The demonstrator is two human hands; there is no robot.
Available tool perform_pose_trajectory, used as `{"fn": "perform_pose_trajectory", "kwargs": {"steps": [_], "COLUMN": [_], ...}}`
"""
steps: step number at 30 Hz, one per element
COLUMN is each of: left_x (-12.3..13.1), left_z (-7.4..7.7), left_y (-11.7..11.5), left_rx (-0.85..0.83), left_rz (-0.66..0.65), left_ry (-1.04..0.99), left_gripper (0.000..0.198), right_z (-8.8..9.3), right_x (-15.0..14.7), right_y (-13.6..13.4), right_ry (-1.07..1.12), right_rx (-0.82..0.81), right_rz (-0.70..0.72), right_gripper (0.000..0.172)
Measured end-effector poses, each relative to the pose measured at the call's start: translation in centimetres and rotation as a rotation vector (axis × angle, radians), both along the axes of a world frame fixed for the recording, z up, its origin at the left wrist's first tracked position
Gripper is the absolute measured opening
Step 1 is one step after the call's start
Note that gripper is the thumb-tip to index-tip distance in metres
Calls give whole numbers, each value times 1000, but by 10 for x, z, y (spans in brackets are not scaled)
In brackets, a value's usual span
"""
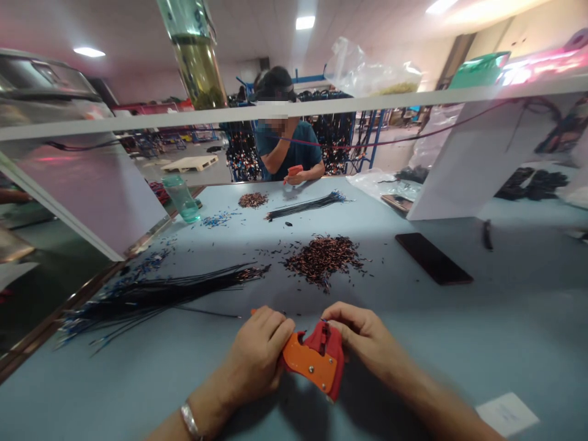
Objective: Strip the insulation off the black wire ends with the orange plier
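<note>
The left hand [257, 354] is closed round the handle of the red-and-orange tool [315, 362]; the right hand [365, 343] pinches its red head. The tool is just above the blue table [463, 337], near a wire bundle [160, 294] and a pile of bits [324, 257].

A pale blue table [505, 318] is stretching away beneath a long white shelf [184, 116], which is resting on slanted white panels [463, 159]. Ceiling lights [305, 22] are glowing over the hall behind. There, blue racks [367, 135] are standing and a pale pallet [190, 163] is lying on the grey floor [220, 176].
</note>
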State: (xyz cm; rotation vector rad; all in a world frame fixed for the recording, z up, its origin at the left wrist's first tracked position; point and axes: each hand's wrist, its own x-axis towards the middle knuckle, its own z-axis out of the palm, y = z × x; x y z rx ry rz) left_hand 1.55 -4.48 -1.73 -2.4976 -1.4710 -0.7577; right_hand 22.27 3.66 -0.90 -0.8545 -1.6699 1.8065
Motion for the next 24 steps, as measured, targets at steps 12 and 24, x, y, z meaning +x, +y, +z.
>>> {"fn": "perform_pose_trajectory", "kwargs": {"steps": [12,24], "left_x": [3,3], "left_z": [0,0], "left_y": [1,3], "left_rx": [31,57], "left_rz": [-30,-17], "left_ry": [18,36], "left_gripper": [15,14], "right_z": [-10,-7], "right_x": [-7,-10], "right_y": [-9,-12], "right_ry": [52,22], "right_rx": [49,130], "right_rz": [152,149], "right_gripper": [8,10]}}
